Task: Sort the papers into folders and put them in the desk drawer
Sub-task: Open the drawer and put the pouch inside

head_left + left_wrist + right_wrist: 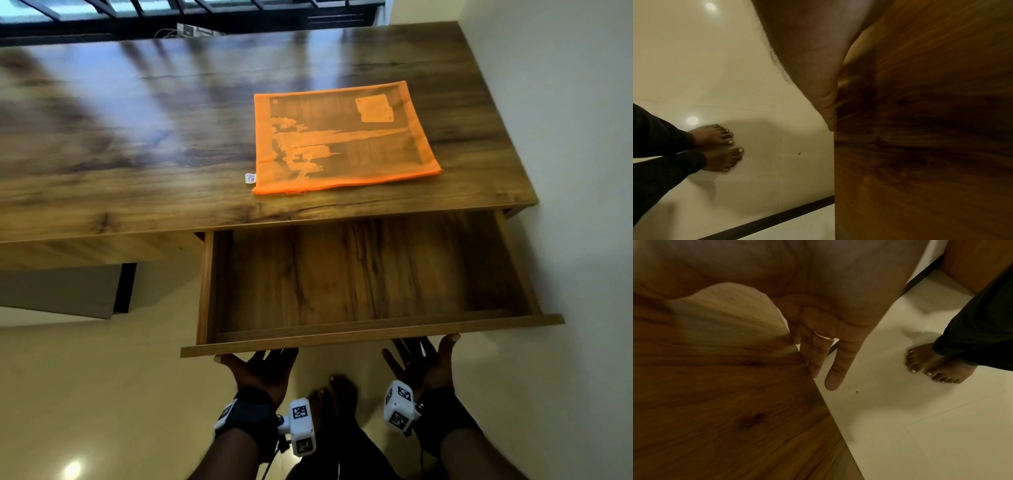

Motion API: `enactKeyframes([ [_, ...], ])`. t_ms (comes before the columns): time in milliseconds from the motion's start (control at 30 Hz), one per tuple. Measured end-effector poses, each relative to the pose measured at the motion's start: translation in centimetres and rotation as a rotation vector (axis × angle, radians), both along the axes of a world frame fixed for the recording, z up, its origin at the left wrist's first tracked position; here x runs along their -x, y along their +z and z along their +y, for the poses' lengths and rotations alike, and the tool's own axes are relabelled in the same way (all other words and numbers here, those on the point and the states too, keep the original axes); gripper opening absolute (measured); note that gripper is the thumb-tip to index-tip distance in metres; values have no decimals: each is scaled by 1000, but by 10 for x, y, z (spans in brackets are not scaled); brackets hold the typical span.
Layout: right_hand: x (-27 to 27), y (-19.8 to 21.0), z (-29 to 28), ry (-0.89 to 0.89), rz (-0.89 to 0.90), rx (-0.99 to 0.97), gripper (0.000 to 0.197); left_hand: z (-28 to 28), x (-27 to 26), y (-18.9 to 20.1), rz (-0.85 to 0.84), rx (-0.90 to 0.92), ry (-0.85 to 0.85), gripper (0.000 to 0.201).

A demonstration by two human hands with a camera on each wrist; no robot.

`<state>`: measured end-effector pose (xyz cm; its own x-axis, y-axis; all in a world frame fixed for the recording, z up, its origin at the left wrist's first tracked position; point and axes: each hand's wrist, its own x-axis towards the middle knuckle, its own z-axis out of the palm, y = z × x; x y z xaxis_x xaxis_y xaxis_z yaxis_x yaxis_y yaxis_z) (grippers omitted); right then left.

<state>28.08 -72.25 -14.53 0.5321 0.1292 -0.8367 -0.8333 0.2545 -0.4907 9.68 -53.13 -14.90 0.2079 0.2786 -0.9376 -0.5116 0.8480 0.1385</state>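
Observation:
An orange mesh folder with printed papers showing through lies flat on the right part of the wooden desk. Below it the desk drawer stands pulled far out, its bare wooden bottom in view. My left hand and right hand are palm-up beneath the drawer's front panel, fingers straight and reaching under its lower edge. In the left wrist view my left hand lies flat against the panel. My right hand, with a ring, touches the panel with straight fingers.
A small white tag sticks out at the folder's near left corner. A pale wall runs close along the desk's right side. My bare feet stand on glossy cream floor tiles just behind the drawer front.

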Motion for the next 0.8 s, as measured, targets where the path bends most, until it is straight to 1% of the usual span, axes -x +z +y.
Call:
enactKeyframes([
  [33,1,2,-2,9,-8,11,96,0,2,2,-45,-40,-17,112],
  [100,3,3,-5,-8,-29,18,95,-2,8,-4,-17,-49,-62,105],
  [167,0,9,-10,-9,-28,9,94,-7,10,-2,33,-27,-148,100],
  [200,0,10,-14,-5,-19,-23,92,-10,12,-3,74,-22,-196,94],
  [267,2,11,-22,-33,-6,-75,79,-13,18,0,93,-3,-336,72],
  [300,4,13,-26,-36,-1,-88,73,-14,20,6,77,2,-450,58],
  [333,5,17,-31,-29,-11,-91,70,-15,21,12,48,-18,-595,50],
  [367,7,21,-36,-20,-35,-82,66,-15,23,21,28,-47,-767,45],
  [433,9,29,-45,-15,-99,-50,60,-15,20,45,22,-156,-1121,46],
  [467,10,36,-48,5,-132,-31,57,-15,18,59,9,-229,-1262,49],
  [500,10,43,-50,34,-167,-26,53,-14,15,72,-8,-296,-1365,52],
  [533,9,51,-50,60,-199,-24,50,-12,12,83,-27,-349,-1434,55],
  [600,7,70,-45,89,-262,-45,47,-6,6,105,-82,-426,-1477,57],
  [667,5,92,-34,97,-328,-106,49,0,0,124,-124,-493,-1438,56],
  [800,-12,118,-2,148,-465,-191,52,18,-23,146,-85,-758,-1331,49],
])
